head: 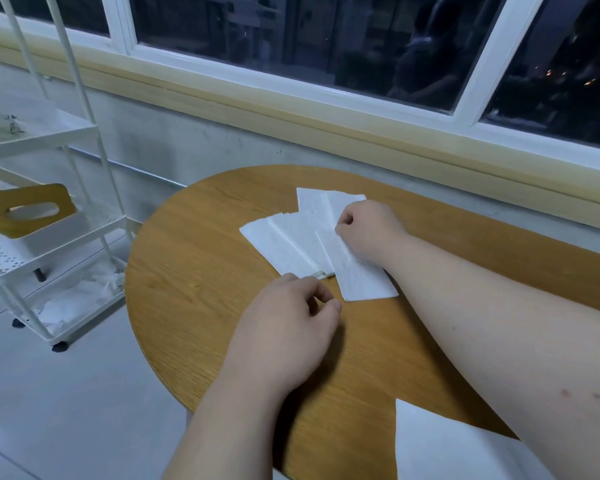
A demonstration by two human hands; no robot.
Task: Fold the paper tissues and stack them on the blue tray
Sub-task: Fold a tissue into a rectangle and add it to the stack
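A single head-worn wide-angle view looks forward and down across the round tabletop (194,271), close above the left hand (284,327) and right hand (371,233), paper tissues (284,244) mid-frame. It faces the window (326,46) wall, with a white trolley (39,138) at the left edge.
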